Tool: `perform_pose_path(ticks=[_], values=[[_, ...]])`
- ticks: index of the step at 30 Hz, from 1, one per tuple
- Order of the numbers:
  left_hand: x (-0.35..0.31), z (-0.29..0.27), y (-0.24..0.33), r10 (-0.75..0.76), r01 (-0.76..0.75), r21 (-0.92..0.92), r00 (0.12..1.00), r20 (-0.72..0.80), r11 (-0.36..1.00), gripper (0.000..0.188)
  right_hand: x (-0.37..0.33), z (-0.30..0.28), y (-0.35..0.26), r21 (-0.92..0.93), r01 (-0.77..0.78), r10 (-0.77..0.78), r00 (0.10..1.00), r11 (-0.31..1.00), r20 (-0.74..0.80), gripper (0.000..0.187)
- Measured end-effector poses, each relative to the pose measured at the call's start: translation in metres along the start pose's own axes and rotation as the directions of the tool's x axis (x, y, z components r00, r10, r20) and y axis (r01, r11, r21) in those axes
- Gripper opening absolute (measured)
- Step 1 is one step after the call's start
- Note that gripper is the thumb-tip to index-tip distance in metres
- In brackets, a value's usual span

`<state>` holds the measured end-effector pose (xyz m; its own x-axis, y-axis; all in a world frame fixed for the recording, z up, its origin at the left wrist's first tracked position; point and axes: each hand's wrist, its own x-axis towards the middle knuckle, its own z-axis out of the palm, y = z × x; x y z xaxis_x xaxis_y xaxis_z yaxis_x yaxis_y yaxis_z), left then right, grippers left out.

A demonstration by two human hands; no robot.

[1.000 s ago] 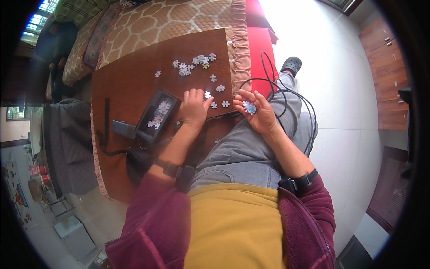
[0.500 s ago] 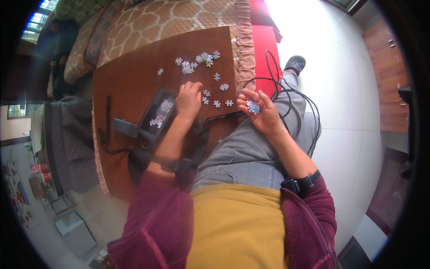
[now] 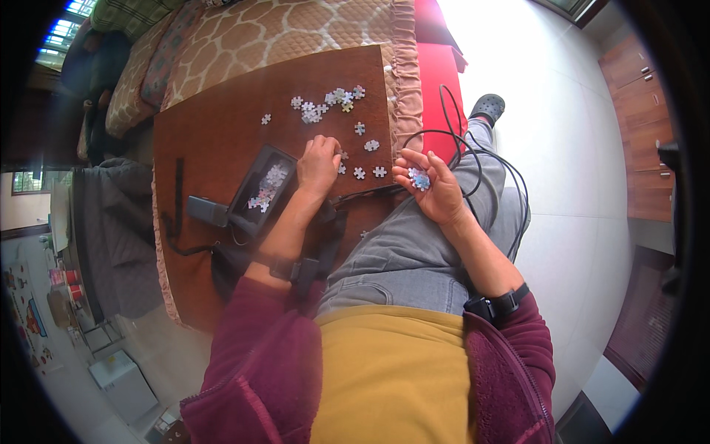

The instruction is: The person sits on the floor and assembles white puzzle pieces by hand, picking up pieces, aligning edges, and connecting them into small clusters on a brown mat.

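My left hand (image 3: 319, 167) is over the brown board (image 3: 214, 133), its fingers curled together and their tips beside two loose jigsaw pieces. Whether anything is pinched there is hidden. My right hand (image 3: 441, 194) is palm up beyond the board's right edge, fingers cupped round a small heap of jigsaw puzzle pieces (image 3: 419, 179). More loose pieces lie near my left hand, among them a jigsaw piece (image 3: 359, 173) and another jigsaw piece (image 3: 372, 146). Farther back sits a cluster of jigsaw pieces (image 3: 312, 112). Left of my left wrist, a black open box (image 3: 244, 194) contains many pieces.
A grey-black device (image 3: 208, 211) and a black strap (image 3: 179, 189) lie left of the box. Black cables (image 3: 479, 166) loop over my right leg, near a red surface (image 3: 439, 96). Behind the board stretches a patterned quilted cover (image 3: 296, 33). One person sits at far left.
My left hand has shifted slightly right, now partly covering the nearest loose pieces. My right hand stays in place with its pieces.
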<state>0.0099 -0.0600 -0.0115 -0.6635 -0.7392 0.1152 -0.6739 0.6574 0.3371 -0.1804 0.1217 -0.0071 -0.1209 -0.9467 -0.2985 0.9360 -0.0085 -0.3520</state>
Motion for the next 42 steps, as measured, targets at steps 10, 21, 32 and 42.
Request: perform_pose_path(ticks=[10,21,32,42], values=[[0.012,0.007,-0.016,-0.160,0.133,-0.232,0.982,-0.104,0.964,0.012,0.000,-0.003,0.001,0.003,-0.006,0.006,1.000,1.000,0.003,0.052],[-0.001,-0.001,-0.002,-0.087,0.091,-0.208,0.996,0.029,0.974,0.021,0.000,-0.003,0.001,-0.004,-0.008,0.008,1.000,1.000,0.020,0.052],[0.003,0.005,-0.004,-0.121,0.131,-0.241,0.991,0.054,0.962,0.018,0.000,-0.001,0.000,-0.014,-0.010,0.010,1.000,1.000,0.013,0.052],[0.007,0.012,-0.007,-0.166,0.136,-0.160,0.966,-0.196,0.978,0.021,-0.001,0.000,0.000,-0.024,-0.007,0.007,1.000,1.000,0.003,0.052]])
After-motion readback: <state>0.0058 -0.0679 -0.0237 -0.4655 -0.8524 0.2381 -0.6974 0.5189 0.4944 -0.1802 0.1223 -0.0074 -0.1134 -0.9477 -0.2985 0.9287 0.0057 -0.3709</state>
